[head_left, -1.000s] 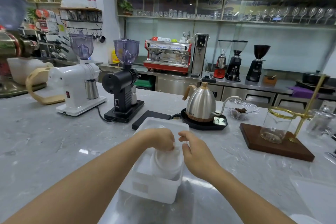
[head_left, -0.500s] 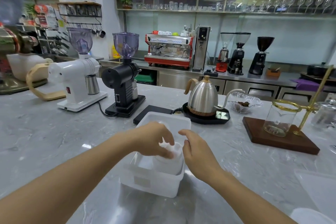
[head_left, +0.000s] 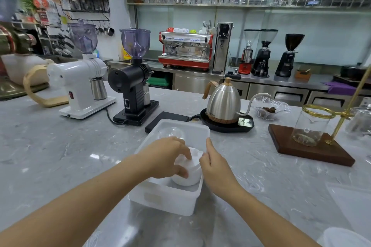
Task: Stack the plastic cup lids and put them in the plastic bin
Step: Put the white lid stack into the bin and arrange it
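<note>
Fingers (head_left: 185,172) of left hand (head_left: 164,159) curled round stack of plastic cup lids (head_left: 189,174), inside white plastic bin (head_left: 166,200) on grey tabletop (head_left: 60,156).

Right hand (head_left: 215,168) just beside stack at bin's right rim, fingers loosely bent, thumb raised, possibly touching lid edge, hard to tell. Stack upright in bin's near half; clear domed lid (head_left: 170,132) lying in far half. Beyond bin: steel kettle (head_left: 222,104) on black base, black grinder (head_left: 134,78), white grinder (head_left: 82,78).
</note>
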Demonstrator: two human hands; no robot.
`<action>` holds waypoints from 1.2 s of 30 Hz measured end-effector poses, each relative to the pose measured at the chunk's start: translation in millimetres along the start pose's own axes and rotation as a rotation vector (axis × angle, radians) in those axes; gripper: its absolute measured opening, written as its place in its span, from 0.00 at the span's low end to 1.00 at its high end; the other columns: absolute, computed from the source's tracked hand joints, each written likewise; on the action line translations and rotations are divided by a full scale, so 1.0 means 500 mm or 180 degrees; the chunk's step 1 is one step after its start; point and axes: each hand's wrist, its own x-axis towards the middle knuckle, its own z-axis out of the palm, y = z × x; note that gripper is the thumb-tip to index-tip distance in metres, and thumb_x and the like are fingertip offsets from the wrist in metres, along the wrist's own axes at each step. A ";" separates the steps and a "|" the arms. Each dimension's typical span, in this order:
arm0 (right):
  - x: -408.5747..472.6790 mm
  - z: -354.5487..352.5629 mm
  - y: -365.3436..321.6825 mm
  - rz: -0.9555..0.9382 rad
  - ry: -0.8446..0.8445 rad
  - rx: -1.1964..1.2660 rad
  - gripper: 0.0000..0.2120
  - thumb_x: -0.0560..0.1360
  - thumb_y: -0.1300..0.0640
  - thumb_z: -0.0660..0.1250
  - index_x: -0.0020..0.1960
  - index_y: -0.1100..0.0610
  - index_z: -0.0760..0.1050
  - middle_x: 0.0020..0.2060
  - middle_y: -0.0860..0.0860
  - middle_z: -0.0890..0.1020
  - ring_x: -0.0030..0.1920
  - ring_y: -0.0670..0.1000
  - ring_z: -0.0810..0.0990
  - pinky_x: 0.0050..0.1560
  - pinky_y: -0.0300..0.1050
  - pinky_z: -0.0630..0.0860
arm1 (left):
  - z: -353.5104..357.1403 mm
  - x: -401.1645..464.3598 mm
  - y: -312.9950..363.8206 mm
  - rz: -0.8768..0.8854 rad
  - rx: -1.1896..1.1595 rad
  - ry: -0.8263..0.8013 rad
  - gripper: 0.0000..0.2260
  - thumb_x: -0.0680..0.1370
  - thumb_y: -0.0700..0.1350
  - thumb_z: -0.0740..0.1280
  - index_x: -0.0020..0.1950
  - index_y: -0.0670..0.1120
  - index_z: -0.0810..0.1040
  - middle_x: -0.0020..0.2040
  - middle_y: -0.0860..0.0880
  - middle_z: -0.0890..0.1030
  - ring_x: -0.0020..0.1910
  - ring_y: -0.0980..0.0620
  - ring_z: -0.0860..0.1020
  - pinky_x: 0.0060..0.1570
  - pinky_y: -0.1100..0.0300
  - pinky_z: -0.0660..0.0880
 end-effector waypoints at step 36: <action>-0.097 -0.148 0.019 -0.0103 0.0585 0.0073 0.09 0.80 0.55 0.63 0.59 0.47 0.77 0.53 0.39 0.80 0.54 0.34 0.76 0.42 0.23 0.72 | -0.028 0.030 -0.037 -0.0462 -0.0420 -0.0623 0.47 0.58 0.68 0.77 0.72 0.59 0.63 0.71 0.60 0.66 0.67 0.53 0.69 0.68 0.50 0.70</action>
